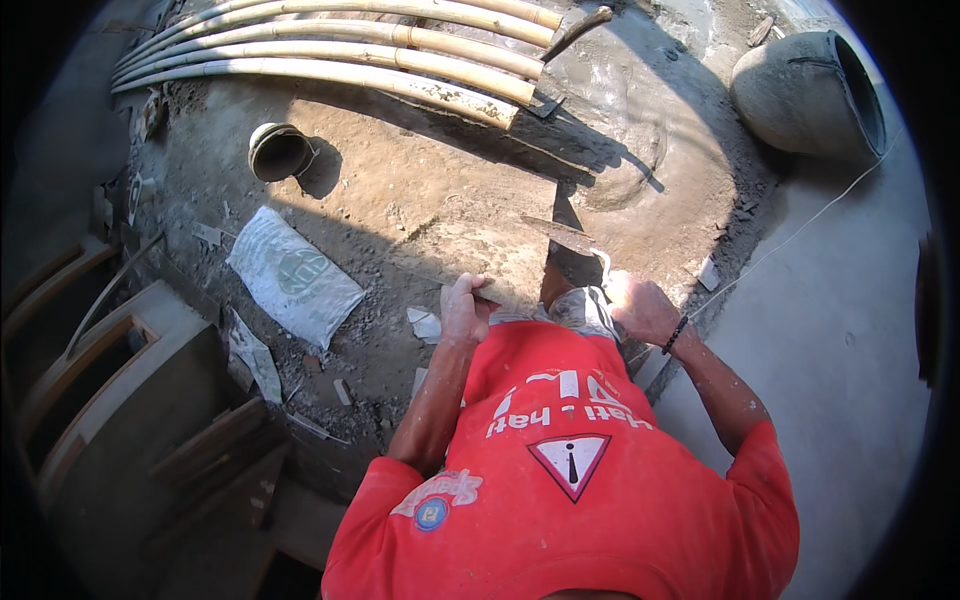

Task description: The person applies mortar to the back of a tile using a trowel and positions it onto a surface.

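Observation:
My right hand [643,308] is closed around the handle of a trowel [562,236]. Its bent neck rises from my fist, and the narrow, dirty blade points left over the right edge of a flat, mortar-smeared board [490,235]. At that board's near edge, my left hand [466,312] is closed, fingers curled and thumb toward the right. The board reaches away from me in front of my waist; its far limits blend into the brown ground. Part of my leg and a pale shoe-like shape show between my hands.
Bamboo poles [400,55] lie across the far side. A bucket [280,153] stands on the left, with a white sack [293,277] nearer. At far right a big grey drum [805,95] lies tilted, and a thin cord [800,222] runs from it toward me. Wooden frames [90,385] stand at left.

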The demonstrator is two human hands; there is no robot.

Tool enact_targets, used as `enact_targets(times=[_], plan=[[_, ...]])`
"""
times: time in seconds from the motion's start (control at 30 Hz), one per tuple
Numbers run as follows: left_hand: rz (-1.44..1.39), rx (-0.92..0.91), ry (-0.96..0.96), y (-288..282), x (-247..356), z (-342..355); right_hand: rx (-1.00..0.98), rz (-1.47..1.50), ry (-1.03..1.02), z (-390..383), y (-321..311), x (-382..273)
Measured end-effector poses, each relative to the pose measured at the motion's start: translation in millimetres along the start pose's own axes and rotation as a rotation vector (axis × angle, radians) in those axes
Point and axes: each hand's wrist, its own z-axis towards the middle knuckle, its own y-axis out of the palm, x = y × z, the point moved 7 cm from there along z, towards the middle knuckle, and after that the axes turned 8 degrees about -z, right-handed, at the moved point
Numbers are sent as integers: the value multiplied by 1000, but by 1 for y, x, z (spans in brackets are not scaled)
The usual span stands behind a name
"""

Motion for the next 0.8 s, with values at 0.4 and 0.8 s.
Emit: enact_targets(times=[0.4, 0.8], plan=[[-1, -45, 123, 25, -9, -11, 117, 42, -128, -53, 1, -59], [53, -12, 129, 16, 8, -37, 43, -229, 155, 92, 77, 80]])
